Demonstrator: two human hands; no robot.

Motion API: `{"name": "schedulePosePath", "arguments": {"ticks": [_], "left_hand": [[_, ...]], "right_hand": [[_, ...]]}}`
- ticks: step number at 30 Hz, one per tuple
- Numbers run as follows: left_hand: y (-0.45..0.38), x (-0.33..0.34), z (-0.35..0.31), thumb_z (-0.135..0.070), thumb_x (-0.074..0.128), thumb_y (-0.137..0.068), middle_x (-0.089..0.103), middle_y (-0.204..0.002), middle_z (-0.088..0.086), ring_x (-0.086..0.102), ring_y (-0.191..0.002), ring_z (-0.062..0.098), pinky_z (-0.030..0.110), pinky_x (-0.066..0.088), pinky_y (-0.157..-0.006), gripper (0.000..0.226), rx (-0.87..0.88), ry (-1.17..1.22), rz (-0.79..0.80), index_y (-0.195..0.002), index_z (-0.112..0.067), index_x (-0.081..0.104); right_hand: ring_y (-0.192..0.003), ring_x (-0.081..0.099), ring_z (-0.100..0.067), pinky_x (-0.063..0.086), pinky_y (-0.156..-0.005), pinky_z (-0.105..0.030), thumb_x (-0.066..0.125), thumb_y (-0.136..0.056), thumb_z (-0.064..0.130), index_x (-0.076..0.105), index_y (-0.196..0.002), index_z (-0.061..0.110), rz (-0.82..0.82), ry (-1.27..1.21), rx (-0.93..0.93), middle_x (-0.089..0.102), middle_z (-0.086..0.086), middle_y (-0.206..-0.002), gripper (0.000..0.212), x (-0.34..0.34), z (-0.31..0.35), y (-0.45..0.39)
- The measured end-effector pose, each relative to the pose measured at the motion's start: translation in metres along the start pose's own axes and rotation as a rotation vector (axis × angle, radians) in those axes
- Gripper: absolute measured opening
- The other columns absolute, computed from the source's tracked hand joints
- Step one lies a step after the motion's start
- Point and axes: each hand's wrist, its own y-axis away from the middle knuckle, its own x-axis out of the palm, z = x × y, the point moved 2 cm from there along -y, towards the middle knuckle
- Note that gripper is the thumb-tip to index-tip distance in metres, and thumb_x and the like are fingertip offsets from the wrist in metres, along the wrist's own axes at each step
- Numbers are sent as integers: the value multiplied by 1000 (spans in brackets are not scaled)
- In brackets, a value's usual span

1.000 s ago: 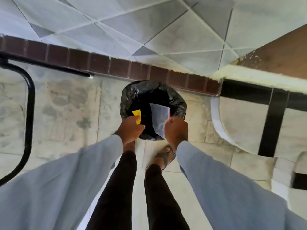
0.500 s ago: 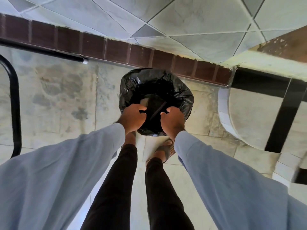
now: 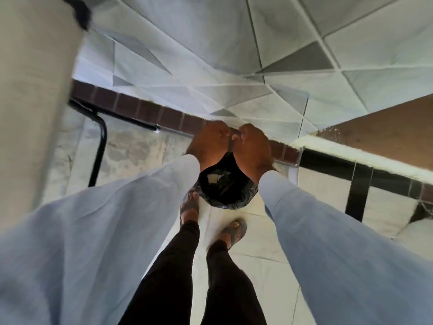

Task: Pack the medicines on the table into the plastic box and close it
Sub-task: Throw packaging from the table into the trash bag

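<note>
Both hands — left [image 3: 208,143], right [image 3: 253,146] — curled, fingertips together, grip unclear, above the black-lined bin [image 3: 225,188].

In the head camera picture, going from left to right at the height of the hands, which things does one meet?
Pale cloth at the left edge → black bent metal tube → left hand → right hand → black vertical stripe on the white tiled wall.

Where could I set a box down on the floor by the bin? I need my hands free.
Bare floor lies right of the right foot, between the legs and the black-striped wall. Another patch sits left of the bin, bordered by the black frame. Right at the bin it is crowded: both hands and the left foot.
</note>
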Motion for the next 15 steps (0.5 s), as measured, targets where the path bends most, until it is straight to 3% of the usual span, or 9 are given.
{"name": "schedulePosePath", "arguments": {"ticks": [7,10,15], "left_hand": [[79,-102,-68,-13,49,-83,70,-106,1,63,-99,18,24,45,-86,25,141,2,-202,-96,-24,68],[136,-154,-89,-14,49,-87,70,-106,1,62,-99,20,30,48,-90,24,311,-63,-289,-100,-22,67],[271,-244,-66,-15,51,-87,68,-108,3,61,-101,21,38,47,-98,24,454,-64,-670,-104,-18,68]], "right_hand": [[-109,58,-25,46,-98,-40,55,-92,24,57,-123,13,-250,-108,-198,63,-9,-118,33,-74,103,94],[-103,62,-24,50,-93,-44,58,-91,25,58,-122,14,-348,-145,-349,64,-6,-116,33,-103,153,141],[-93,65,-28,54,-84,-46,59,-88,27,60,-118,11,-526,-136,-650,66,-9,-109,34,-125,231,236]]}}
